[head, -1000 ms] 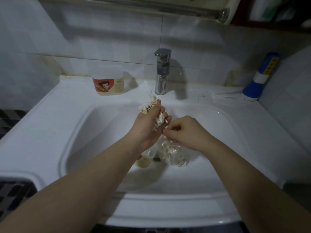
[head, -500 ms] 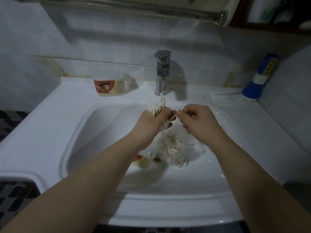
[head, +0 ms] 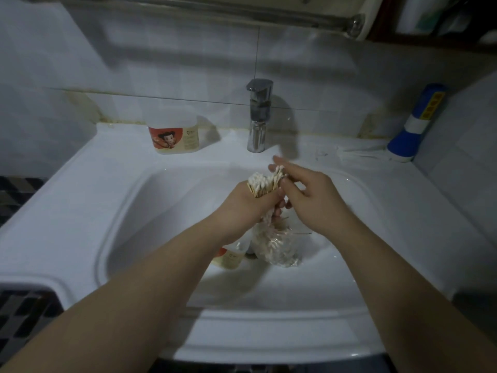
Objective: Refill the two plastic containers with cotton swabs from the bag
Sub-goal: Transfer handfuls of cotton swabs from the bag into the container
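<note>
Bundle of swabs (head: 262, 185): upright in the fist over the middle of the sink (head: 94, 170), cotton heads fanned up and slightly away from the person.
Left hand (head: 250, 205): closed round the wooden stems of the bundle, with more swabs trailing below the fist.
Right hand (head: 309, 197): touching the bundle's right side; its fingertips seem to pinch a few loose swabs (head: 277, 168) against the heads, with one finger straight and blurred.
Bag (head: 279, 249): clear and crumpled, lying in the bottom of the basin directly under both hands, with swabs left inside.
Near container (head: 231, 258): in the basin just left of the bag and touching it, half hidden by the left wrist; whether its mouth faces up cannot be told.
Far container (head: 174, 135): standing on the back ledge, well to the left of the tap (head: 258, 114) and up and away from the hands.
Key relation: the bundle's long axis runs near vertical, so a straight drop would likely suit the near container, which lies below and towards the person.
Nearer hand: the left, which already carries the load.
Edges: the basin wall curves close on the left; the tap stands just beyond the fingertips.
Open room: bare basin to the right, and ledge beside a blue and white object (head: 414, 125).
</note>
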### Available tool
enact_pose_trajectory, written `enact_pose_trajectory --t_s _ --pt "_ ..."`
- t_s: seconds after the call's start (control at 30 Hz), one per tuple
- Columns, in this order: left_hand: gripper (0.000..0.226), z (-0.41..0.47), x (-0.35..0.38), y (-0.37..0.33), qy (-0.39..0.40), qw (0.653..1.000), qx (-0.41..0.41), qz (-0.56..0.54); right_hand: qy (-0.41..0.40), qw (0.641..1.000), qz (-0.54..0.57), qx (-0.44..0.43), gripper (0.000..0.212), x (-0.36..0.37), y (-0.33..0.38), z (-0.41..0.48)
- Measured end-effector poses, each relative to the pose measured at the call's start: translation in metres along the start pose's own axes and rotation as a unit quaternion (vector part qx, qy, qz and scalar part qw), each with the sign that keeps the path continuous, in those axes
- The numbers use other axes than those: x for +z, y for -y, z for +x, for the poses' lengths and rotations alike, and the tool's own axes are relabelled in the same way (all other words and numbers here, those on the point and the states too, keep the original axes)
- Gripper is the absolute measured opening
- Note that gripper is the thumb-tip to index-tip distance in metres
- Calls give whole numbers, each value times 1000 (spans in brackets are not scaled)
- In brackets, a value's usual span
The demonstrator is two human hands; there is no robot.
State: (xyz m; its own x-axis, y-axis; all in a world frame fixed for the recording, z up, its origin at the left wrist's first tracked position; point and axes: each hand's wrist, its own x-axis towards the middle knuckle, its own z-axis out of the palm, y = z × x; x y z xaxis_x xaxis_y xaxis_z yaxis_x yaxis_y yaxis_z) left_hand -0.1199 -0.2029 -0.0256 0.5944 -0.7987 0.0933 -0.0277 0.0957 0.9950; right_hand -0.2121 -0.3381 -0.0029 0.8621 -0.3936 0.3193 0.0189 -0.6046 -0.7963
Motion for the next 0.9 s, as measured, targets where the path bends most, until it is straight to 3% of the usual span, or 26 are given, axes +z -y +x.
enact_pose_trajectory --t_s 0.13,0.27,0.4,0.5,0.57,0.7,0.77,0.9 --pt "19 -1 1 3 0 1000 -16 3 27 999 -1 24 36 -4 -3 -1" --pt "17 -1 2 1 14 999 4 37 -13 998 69 0 24 0 0 1" --pt "18 -2 3 0 27 999 9 38 -38 993 112 12 33 5 0 2" --pt "25 -2 1 -1 16 1000 -3 19 -4 1000 27 12 30 4 -5 1" --pt "23 0 -1 0 4 999 -29 -22 69 997 -17 25 44 1 -6 -2" --pt "11 2 -4 -2 15 981 -98 -164 189 973 -134 -10 111 -3 -8 -4" --pt "10 2 -4 -4 25 972 -116 -203 168 972 -160 -30 114 -1 -4 -4" --pt "12 1 -4 -6 45 967 -126 -217 118 979 -157 -59 101 -3 -2 -3"
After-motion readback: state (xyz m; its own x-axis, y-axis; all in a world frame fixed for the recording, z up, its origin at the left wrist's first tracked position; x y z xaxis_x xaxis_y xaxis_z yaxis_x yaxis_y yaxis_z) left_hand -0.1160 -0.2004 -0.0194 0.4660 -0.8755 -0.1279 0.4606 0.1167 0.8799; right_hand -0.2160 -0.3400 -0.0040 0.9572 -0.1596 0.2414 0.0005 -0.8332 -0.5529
